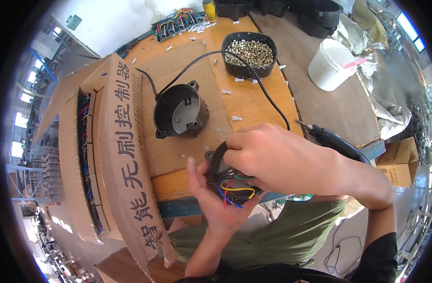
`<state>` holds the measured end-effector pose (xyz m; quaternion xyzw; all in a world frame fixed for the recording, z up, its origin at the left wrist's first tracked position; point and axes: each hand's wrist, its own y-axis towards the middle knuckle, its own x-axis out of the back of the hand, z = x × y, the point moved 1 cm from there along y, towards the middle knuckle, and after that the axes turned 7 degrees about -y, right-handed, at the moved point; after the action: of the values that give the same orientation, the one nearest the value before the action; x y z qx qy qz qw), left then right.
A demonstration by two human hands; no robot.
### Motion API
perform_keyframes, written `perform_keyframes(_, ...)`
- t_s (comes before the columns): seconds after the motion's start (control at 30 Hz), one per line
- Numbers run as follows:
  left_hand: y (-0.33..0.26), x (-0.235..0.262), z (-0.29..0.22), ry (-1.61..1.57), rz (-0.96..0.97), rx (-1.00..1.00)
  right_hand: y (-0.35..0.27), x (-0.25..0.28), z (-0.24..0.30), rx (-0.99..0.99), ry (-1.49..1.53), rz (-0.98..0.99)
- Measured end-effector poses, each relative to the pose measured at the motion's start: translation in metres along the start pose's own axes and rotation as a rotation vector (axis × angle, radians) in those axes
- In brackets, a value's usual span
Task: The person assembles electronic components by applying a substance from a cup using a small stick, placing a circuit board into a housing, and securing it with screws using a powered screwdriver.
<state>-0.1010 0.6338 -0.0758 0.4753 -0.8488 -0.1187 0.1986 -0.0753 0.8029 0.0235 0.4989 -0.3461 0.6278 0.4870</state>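
Note:
My left hand (211, 200) cups a round black plastic housing (217, 162) from below, tilted near the table's front edge. Red, blue, yellow and green wires (237, 188) stick out of its near side. The fingers of my right hand (268, 158) are bent and pressed together at the housing's rim. What they pinch is hidden by the hand. A black cable (260, 78) arches over the table and disappears behind my right hand. A second black housing (182, 111), open side up with screw lugs, stands on the cardboard sheet (178, 63) just beyond my left hand.
On the left stands a cardboard box (124, 141) with wired parts inside. A black bin (250, 54) holds small brass-coloured pieces. White bucket (331, 66) and electric screwdriver (336, 141) are at right. White connectors (237, 118) lie scattered; wired boards (178, 23) and a yellow-handled tool (209, 10) sit behind.

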Motion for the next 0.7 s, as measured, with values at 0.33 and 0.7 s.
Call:
perform_keyframes(0.33,-0.007,0.023,-0.016,0.052,0.095,0.083,-0.005,0.076,-0.085,-0.247,-0.002,-0.545)
perform_keyframes(0.7,-0.045,0.061,-0.051,-0.242,-0.248,-0.023,0.061,0.033,-0.175,-0.545,-0.246,0.003)
